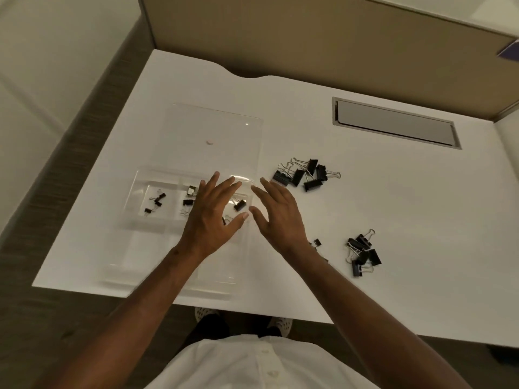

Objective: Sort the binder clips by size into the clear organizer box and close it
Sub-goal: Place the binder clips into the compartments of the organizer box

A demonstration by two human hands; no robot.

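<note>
Left hand (pixel 216 209): fingers spread and relaxed, holding nothing, hovering over the right-hand compartments of the organizer
Right hand (pixel 276 210): also spread and empty, just beside the box's right edge, above bare desk
Near loose pile (pixel 362 254): medium binder clips lying on the white desk (pixel 421 220) to the right, unsorted; one small clip (pixel 317 242) sits by the right wrist
Organizer box (pixel 140 189): clear, divided, lying open near the desk's front left; three tiny clips (pixel 156 202) in a left compartment, a few larger ones in the middle and right compartments, partly hidden by the left hand
Far loose pile (pixel 306 174): bigger clips, right of the box, untouched
Lid (pixel 213 130): clear, folded back flat beyond the compartments
Progress: judged early to midway, since most clips are outside and closing is not yet done
</note>
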